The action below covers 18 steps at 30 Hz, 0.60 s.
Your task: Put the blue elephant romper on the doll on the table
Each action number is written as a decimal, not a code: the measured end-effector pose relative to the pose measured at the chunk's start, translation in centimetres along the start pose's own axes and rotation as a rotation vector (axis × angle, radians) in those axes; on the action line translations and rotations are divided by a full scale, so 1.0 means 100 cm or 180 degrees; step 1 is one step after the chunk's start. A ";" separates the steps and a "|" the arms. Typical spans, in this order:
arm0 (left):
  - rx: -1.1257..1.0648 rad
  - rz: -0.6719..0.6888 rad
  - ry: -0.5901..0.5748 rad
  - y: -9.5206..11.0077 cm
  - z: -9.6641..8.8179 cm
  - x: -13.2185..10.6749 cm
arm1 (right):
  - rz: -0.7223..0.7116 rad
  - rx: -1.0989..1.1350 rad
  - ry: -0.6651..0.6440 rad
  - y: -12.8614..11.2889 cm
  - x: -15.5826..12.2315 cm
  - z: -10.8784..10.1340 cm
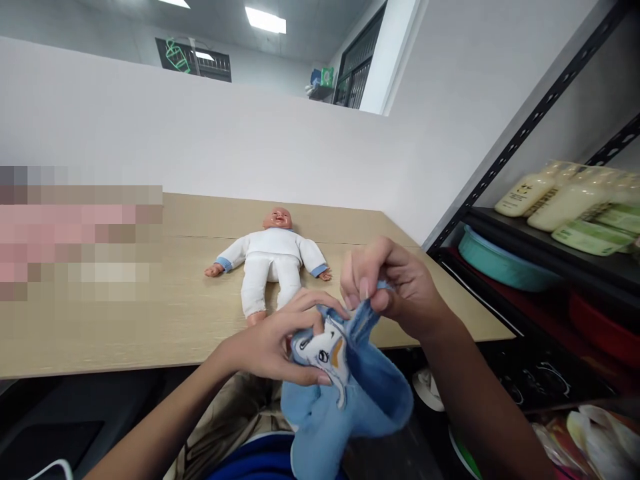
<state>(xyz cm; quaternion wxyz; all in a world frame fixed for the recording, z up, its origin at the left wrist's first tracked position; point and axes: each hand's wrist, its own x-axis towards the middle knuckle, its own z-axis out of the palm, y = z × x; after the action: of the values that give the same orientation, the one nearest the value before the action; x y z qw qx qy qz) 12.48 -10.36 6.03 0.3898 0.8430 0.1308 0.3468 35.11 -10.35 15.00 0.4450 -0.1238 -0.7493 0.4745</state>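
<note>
In the head view, the left hand (283, 340) is clamping around the cartoon face (325, 353) of a blue fleece garment (323, 427), which is hanging just off the near edge of the bench (125, 337), while the right hand (387, 287) is pinching its raised strip (363, 323) between thumb and fingers. A white-clad baby doll (273, 245) is lying face-up on the bench, its head toward the far edge. Good handling is probably calling for a firm left grip and a light right pull, so the fleece is not bunching.
</note>
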 end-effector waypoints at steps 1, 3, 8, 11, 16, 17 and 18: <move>0.0063 -0.0070 0.0040 0.000 -0.001 0.000 | 0.0062 -0.0089 0.0037 -0.003 -0.003 -0.001; 0.0221 -0.0438 0.0137 0.000 -0.005 -0.001 | 0.0276 -0.0391 0.0118 -0.009 -0.008 -0.003; 0.0332 -0.1348 0.0074 0.003 -0.035 -0.013 | 0.0964 -0.1935 -0.0003 -0.020 -0.013 -0.014; 0.0642 -0.1525 -0.0119 0.006 -0.053 -0.024 | 0.1154 -0.2337 -0.0574 -0.005 -0.017 -0.020; 0.0650 -0.1209 0.0352 0.007 -0.054 -0.030 | 0.1004 -0.1717 -0.0861 0.050 -0.030 0.004; 0.0601 -0.1218 0.0506 0.008 -0.052 -0.030 | 0.1043 -0.1570 -0.0773 0.060 -0.032 0.012; 0.0558 -0.1250 0.0608 0.009 -0.051 -0.030 | 0.1095 -0.1456 -0.0666 0.068 -0.034 0.019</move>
<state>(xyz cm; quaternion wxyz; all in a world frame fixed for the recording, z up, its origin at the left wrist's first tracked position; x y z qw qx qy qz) 6.74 -9.52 7.57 0.3610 0.7954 0.3583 0.3298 33.94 -10.03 7.22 0.2391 -0.2963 -0.8465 0.3721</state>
